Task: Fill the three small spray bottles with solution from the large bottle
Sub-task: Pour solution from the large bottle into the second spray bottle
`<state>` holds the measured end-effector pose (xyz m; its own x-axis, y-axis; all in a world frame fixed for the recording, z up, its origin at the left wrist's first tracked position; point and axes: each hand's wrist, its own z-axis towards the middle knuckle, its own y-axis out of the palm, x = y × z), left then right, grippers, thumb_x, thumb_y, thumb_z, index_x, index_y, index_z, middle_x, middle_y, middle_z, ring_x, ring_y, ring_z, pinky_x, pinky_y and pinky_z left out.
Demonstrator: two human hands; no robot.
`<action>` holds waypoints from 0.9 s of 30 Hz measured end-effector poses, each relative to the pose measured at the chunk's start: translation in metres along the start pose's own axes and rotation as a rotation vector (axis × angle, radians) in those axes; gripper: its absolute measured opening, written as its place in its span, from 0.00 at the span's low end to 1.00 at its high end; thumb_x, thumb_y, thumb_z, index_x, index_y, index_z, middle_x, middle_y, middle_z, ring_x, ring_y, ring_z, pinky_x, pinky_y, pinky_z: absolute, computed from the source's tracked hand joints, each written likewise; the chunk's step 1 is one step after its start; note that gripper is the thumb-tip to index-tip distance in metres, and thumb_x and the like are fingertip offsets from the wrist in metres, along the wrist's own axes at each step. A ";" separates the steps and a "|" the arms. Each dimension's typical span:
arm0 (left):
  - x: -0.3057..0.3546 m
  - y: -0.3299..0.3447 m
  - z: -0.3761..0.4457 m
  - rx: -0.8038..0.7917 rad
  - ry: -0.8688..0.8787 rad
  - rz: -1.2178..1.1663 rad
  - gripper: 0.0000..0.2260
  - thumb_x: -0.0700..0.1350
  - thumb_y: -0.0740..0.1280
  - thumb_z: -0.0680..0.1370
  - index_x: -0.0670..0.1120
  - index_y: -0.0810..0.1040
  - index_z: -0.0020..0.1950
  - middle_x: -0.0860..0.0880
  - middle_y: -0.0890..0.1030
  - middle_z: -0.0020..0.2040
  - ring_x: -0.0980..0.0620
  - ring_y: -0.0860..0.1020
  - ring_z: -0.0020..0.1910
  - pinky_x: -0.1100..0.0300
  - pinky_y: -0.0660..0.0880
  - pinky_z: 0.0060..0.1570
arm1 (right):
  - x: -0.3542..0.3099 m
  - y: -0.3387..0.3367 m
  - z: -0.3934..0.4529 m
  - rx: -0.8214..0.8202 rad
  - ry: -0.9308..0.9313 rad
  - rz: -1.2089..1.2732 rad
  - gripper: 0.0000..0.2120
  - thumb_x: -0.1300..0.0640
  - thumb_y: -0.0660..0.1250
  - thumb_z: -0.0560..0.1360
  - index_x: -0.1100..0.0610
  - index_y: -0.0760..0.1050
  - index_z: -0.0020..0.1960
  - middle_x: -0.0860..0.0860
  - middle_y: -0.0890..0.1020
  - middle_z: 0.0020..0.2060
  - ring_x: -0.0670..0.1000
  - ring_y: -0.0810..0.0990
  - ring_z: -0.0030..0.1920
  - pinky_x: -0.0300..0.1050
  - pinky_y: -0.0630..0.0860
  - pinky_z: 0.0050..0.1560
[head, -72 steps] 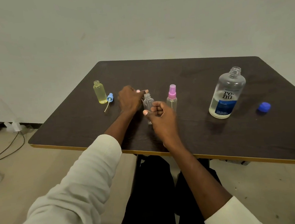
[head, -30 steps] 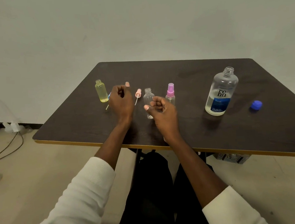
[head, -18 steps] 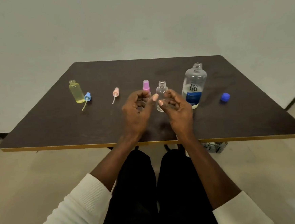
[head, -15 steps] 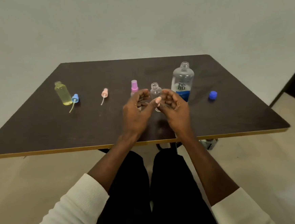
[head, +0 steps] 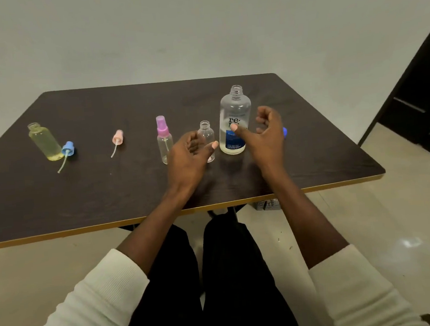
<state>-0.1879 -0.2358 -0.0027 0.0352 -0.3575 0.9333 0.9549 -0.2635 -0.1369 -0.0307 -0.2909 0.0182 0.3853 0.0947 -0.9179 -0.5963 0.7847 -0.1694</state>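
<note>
Head view: I see my left hand (head: 190, 157) loosely curled, holding nothing, before the uncapped clear small bottle (head: 206, 137); my right hand (head: 265, 133) spread apart beside the large bottle (head: 235, 120), farther back on the dark surface (head: 82, 193).

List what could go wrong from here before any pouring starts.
1. The open clear bottle is small and narrow-necked; the left hand curls beside it and could knock it over.
2. The uncapped large bottle stands close to the reaching right hand; a bump could spill solution.
3. The pink-capped bottle stands right beside the left hand and may topple.
</note>
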 end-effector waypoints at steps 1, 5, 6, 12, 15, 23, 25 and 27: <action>-0.001 0.000 0.000 0.005 -0.002 0.007 0.14 0.44 0.76 0.75 0.54 0.77 0.57 0.57 0.83 0.51 0.61 0.82 0.52 0.60 0.80 0.57 | 0.001 0.002 0.007 -0.045 0.015 -0.028 0.36 0.46 0.79 0.65 0.55 0.69 0.68 0.50 0.75 0.63 0.46 0.74 0.62 0.39 0.73 0.61; -0.008 -0.001 0.005 0.022 -0.017 0.008 0.16 0.44 0.76 0.75 0.51 0.78 0.60 0.53 0.84 0.55 0.57 0.82 0.56 0.54 0.80 0.60 | 0.004 0.009 0.025 -0.156 -0.012 -0.030 0.36 0.45 0.80 0.62 0.52 0.70 0.65 0.48 0.78 0.60 0.48 0.77 0.61 0.50 0.76 0.63; -0.010 -0.001 0.006 0.024 -0.028 0.010 0.16 0.44 0.76 0.75 0.51 0.78 0.60 0.52 0.85 0.56 0.56 0.82 0.57 0.53 0.80 0.60 | 0.003 0.011 0.028 -0.178 -0.023 -0.025 0.34 0.46 0.80 0.63 0.52 0.70 0.64 0.48 0.79 0.59 0.48 0.79 0.59 0.50 0.78 0.61; -0.013 -0.001 0.007 0.032 -0.056 0.008 0.14 0.45 0.77 0.74 0.54 0.78 0.57 0.52 0.85 0.54 0.55 0.83 0.56 0.49 0.80 0.60 | -0.002 0.014 0.031 -0.225 -0.092 -0.015 0.29 0.50 0.80 0.64 0.53 0.75 0.62 0.47 0.82 0.55 0.47 0.81 0.55 0.48 0.80 0.57; -0.012 -0.001 0.006 0.045 -0.056 -0.009 0.14 0.43 0.77 0.75 0.53 0.78 0.56 0.53 0.85 0.53 0.57 0.83 0.54 0.52 0.80 0.60 | -0.009 0.011 0.033 -0.248 -0.147 -0.074 0.28 0.52 0.80 0.62 0.53 0.76 0.60 0.47 0.83 0.52 0.47 0.82 0.52 0.49 0.80 0.55; -0.014 0.000 0.006 0.067 -0.057 -0.046 0.15 0.43 0.77 0.74 0.50 0.79 0.59 0.51 0.85 0.54 0.55 0.84 0.54 0.54 0.81 0.58 | -0.032 -0.007 0.034 -0.347 -0.290 -0.416 0.24 0.55 0.77 0.62 0.50 0.76 0.56 0.44 0.80 0.46 0.46 0.77 0.45 0.30 0.70 0.41; -0.013 0.001 0.007 0.061 -0.053 -0.044 0.14 0.42 0.77 0.75 0.52 0.79 0.58 0.52 0.85 0.53 0.55 0.84 0.54 0.55 0.81 0.58 | -0.033 -0.010 0.036 -0.388 -0.333 -0.471 0.24 0.55 0.76 0.61 0.51 0.76 0.57 0.46 0.80 0.49 0.48 0.77 0.47 0.38 0.73 0.44; -0.014 0.000 0.007 0.046 -0.060 -0.044 0.14 0.41 0.76 0.75 0.53 0.79 0.57 0.53 0.85 0.52 0.57 0.83 0.53 0.55 0.81 0.58 | -0.033 -0.010 0.037 -0.428 -0.375 -0.521 0.29 0.55 0.76 0.62 0.51 0.75 0.61 0.47 0.79 0.52 0.49 0.77 0.50 0.44 0.74 0.49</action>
<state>-0.1861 -0.2245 -0.0130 0.0095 -0.2919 0.9564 0.9683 -0.2361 -0.0817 -0.0119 -0.2791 0.0629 0.8584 0.0390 -0.5116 -0.4635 0.4863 -0.7407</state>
